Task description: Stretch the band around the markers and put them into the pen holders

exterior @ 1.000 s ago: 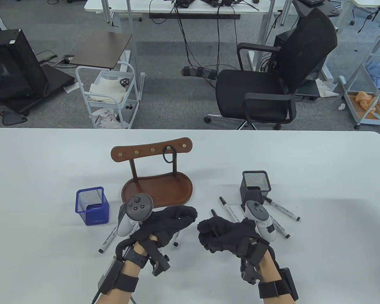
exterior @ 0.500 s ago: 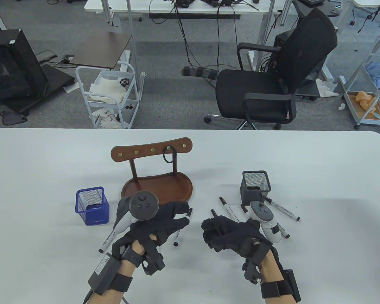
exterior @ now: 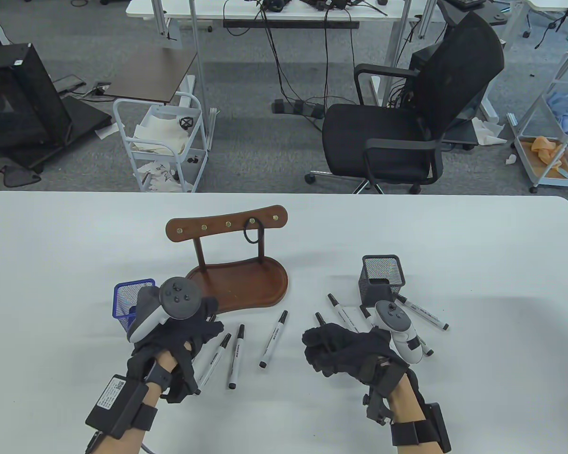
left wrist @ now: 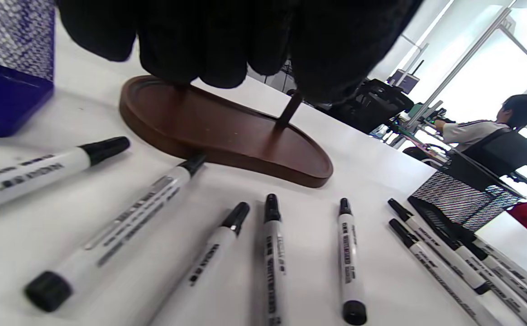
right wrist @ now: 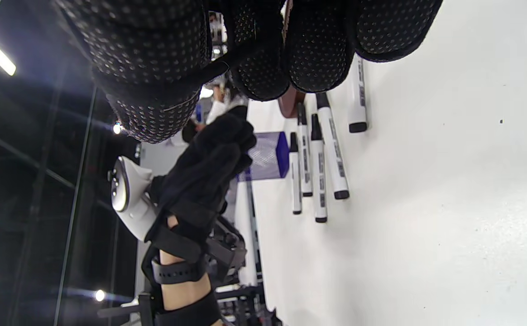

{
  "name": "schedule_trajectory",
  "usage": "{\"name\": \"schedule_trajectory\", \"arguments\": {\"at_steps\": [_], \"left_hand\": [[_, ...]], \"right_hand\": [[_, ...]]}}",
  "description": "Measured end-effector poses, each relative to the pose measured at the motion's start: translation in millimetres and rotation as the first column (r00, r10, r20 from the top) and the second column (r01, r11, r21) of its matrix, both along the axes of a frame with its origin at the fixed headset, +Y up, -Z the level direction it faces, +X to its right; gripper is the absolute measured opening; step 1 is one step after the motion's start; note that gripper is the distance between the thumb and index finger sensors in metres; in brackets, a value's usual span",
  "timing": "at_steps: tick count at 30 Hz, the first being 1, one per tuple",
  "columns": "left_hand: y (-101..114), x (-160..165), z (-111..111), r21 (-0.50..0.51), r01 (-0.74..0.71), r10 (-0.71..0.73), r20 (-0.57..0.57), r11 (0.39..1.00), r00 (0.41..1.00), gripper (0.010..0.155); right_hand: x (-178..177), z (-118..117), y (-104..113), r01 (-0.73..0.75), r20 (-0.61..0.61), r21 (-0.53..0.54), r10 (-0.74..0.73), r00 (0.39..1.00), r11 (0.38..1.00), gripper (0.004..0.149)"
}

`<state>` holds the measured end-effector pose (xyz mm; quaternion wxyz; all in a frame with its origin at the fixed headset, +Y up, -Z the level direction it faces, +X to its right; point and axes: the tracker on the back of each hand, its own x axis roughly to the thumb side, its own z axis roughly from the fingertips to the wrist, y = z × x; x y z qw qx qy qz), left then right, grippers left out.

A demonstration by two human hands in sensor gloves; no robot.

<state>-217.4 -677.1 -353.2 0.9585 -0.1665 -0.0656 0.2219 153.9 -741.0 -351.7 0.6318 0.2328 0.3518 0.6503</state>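
Note:
My left hand (exterior: 203, 333) hovers just right of the blue mesh pen holder (exterior: 123, 298), fingers loose and holding nothing; in the left wrist view the fingers (left wrist: 227, 40) hang above the table. Three white markers with black caps (exterior: 235, 350) lie beside it. My right hand (exterior: 319, 352) is curled at centre right, and a thin black band (right wrist: 216, 68) seems pinched between thumb and fingers. More markers (exterior: 343, 314) lie around the black mesh holder (exterior: 382, 276). Another black band (exterior: 252, 235) hangs on a hook of the wooden stand (exterior: 246, 283).
The wooden stand's tray sits between the two holders at mid-table. An office chair (exterior: 407, 118) and a white cart (exterior: 161, 142) stand on the floor beyond the table's far edge. A person (left wrist: 485, 129) sits in the background of the left wrist view.
My left hand has moved left from the centre toward the blue holder, uncovering three markers on the table. The right hand has stayed curled in nearly the same place.

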Motion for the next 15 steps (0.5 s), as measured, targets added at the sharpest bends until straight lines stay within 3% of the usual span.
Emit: {"name": "schedule_trajectory", "arguments": {"at_steps": [15], "left_hand": [[-36.3,-35.7,8.6,-0.075,0.240,-0.248,-0.114,0.968,0.962,0.066]], "right_hand": [[-0.2,0.5,-0.9,-0.015,-0.007,0.008,0.015,1.000,1.000,0.057]]}}
